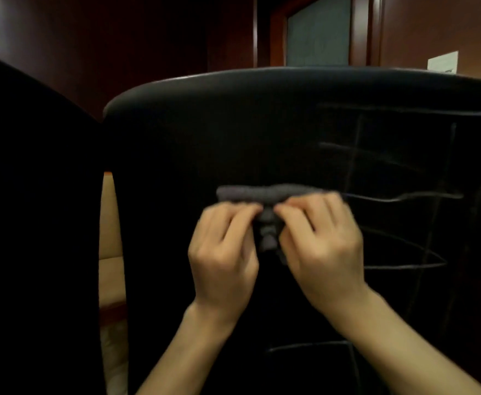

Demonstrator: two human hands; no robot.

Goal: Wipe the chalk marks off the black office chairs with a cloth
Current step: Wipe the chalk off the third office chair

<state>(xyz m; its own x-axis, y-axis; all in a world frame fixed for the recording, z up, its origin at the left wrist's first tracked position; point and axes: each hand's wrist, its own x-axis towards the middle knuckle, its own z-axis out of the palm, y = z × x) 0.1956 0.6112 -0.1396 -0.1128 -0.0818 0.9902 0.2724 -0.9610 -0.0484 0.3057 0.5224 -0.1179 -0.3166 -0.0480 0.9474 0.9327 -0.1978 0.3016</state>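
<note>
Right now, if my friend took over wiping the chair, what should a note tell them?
Left hand and right hand both pinch the grey cloth, bunched in front of the black chair back.
Chalk marks cover the right side of the back, and more sit low down.
The left side looks unmarked, though it is dim.
Left to do: wipe off all those lines.

Dim reddish wood-panelled walls (148,38) frame a dark door (317,29), with a white paper notice (443,62) posted at right.

Wood-panelled wall (154,38), framed door panel (317,32), posted paper (443,62).
</note>
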